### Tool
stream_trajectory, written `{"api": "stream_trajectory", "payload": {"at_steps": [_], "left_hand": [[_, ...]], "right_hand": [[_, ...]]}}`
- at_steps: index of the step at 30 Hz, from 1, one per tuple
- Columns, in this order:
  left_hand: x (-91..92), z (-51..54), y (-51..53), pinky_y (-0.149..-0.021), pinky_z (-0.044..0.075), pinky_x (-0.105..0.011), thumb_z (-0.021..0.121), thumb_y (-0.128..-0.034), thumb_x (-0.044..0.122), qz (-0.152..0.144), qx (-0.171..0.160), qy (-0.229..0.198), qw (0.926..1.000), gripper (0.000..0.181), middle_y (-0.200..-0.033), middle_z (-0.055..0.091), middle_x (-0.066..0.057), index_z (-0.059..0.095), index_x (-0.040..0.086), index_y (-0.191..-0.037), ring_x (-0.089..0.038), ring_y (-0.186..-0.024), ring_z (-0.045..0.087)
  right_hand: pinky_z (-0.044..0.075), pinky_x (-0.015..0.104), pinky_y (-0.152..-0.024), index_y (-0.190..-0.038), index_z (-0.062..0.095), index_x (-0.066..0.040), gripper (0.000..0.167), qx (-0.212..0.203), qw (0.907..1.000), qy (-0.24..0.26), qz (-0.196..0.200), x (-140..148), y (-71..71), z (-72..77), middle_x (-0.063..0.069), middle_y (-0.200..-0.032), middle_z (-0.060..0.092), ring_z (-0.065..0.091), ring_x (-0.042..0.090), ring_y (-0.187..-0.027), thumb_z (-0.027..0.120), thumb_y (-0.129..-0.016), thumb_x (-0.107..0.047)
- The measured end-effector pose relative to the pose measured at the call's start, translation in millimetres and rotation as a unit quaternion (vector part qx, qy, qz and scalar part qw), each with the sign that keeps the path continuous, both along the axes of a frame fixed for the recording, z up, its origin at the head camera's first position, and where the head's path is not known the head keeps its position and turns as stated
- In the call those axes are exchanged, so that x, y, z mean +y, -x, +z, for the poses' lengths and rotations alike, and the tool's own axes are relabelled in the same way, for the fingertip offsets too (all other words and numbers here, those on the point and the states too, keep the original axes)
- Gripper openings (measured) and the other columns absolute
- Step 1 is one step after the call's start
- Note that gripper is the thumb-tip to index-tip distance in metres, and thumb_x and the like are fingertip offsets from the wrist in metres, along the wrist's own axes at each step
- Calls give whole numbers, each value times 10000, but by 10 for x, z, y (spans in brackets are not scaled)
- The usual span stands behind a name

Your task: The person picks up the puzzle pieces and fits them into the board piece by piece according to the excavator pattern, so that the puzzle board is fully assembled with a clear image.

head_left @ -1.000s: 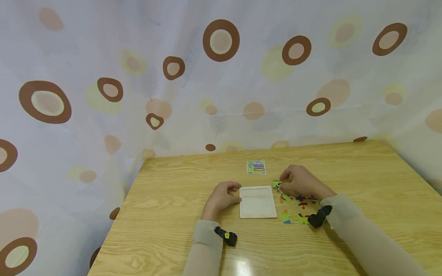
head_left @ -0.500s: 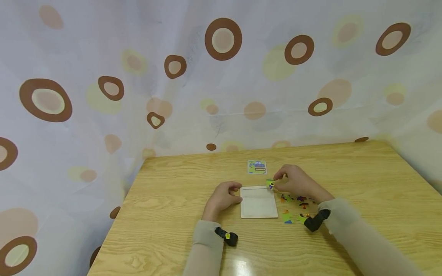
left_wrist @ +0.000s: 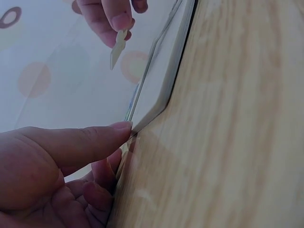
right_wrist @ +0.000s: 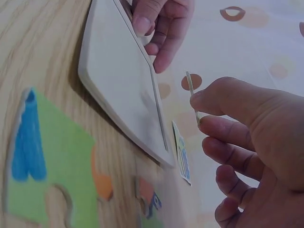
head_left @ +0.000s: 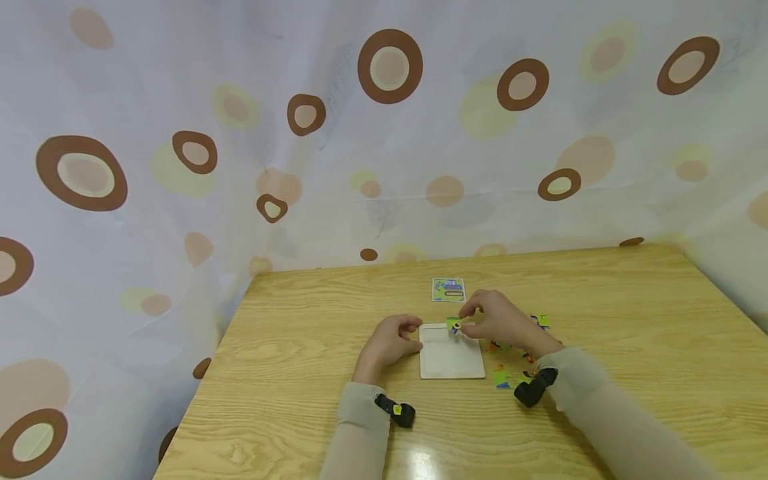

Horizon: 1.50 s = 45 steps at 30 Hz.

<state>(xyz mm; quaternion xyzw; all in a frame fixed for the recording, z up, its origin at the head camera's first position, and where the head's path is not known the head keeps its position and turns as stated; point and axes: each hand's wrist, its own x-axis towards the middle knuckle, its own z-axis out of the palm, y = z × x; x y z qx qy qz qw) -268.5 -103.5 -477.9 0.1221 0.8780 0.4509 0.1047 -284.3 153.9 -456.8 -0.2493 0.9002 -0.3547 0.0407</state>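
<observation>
A pale, shallow square puzzle tray [head_left: 451, 361] lies flat on the wooden table. My left hand [head_left: 387, 341] rests at the tray's left edge; its thumb touches the rim in the left wrist view, with the other fingers loosely bent. Over the tray's upper part, my right hand [head_left: 501, 321] pinches a green jigsaw piece [head_left: 454, 325] between thumb and index finger. Seen edge-on in the right wrist view, that thin piece [right_wrist: 190, 85] is clear of the tray [right_wrist: 116, 66]. Several loose jigsaw pieces [head_left: 501, 377] lie right of the tray, partly hidden under my right hand and wrist.
Behind the tray lies a small picture card [head_left: 449, 290] showing a blue digger-like vehicle. Another green piece [head_left: 542, 321] shows beyond my right forearm. A spotted curtain [head_left: 390, 153] hangs behind the wooden table [head_left: 288, 360].
My right hand has carried the green jigsaw piece leftward from the loose pieces to over the tray. The left hand has stayed at the tray's left edge.
</observation>
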Motion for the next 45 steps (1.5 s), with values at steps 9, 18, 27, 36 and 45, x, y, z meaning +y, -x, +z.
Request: {"api": "stream_trajectory", "payload": {"at_steps": [9, 18, 27, 36, 45], "left_hand": [[4, 11, 5, -769, 441, -304, 767, -853, 36, -4, -1, 17, 10000, 394, -1103, 633, -40, 671, 65, -1235, -144, -863, 511], [-3, -7, 16, -753, 431, -302, 774, -852, 56, -9, 15, 87, 10000, 394, -1076, 620, -39, 659, 59, -1229, -143, -841, 498], [-12, 2, 4, -764, 430, -309, 766, -860, 57, -21, -16, 80, 10000, 380, -1090, 623, -38, 666, 64, -1227, -145, -849, 499], [-1, -3, 19, -735, 425, -291, 775, -851, 59, -37, -14, 73, 10000, 379, -1082, 633, -33, 673, 73, -1215, -135, -820, 498], [-9, -14, 15, -728, 418, -296, 779, -846, 62, 3, -22, 41, 10000, 370, -1066, 629, -32, 679, 75, -1203, -139, -811, 494]], "right_hand": [[476, 422, -814, -968, 745, -66, 166, -57, 10000, -1, 81, -194, 44, -67, 29, -966, 637, 586, 218, -912, 776, -835, -161], [482, 406, -799, -956, 737, -33, 175, -226, 9997, -114, -9, -347, 22, -69, 39, -945, 638, 579, 200, -871, 789, -812, -117], [516, 393, -783, -945, 746, -12, 189, -65, 9994, -338, 5, -472, 33, -118, 36, -914, 671, 601, 180, -858, 801, -789, -103], [495, 394, -804, -950, 740, -56, 199, -182, 9979, -562, -266, -528, 42, -143, 14, -924, 646, 573, 162, -838, 823, -790, -140], [497, 393, -778, -920, 738, -85, 166, -85, 9985, -513, -198, -528, 48, -181, -3, -896, 635, 568, 154, -811, 822, -785, -131]]}}
